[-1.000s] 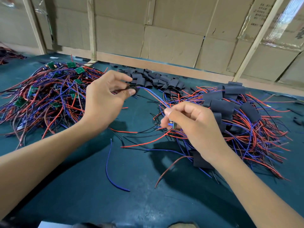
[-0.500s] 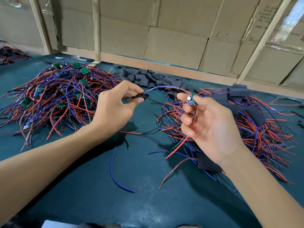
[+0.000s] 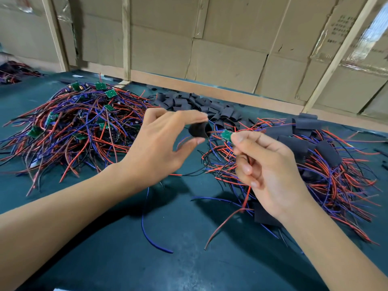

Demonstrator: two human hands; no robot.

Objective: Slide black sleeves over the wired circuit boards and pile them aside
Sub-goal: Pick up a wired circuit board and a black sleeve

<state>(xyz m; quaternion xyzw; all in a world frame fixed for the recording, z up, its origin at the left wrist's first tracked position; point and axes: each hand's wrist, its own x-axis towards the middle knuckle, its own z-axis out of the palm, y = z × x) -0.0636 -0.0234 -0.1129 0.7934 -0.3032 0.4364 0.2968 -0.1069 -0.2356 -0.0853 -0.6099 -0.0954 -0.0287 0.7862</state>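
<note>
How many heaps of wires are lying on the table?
3: a big heap with bare green boards at left, a heap with black sleeves at right, and part of another heap at the far left edge.

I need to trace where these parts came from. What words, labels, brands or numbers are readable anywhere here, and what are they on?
Nothing can be read.
Dark print on the cardboard box at upper right: several lines, too blurred to read.
Small green circuit board pinched in the right hand: no legible marking.
Black sleeve held by the left hand: plain, no print.
</note>
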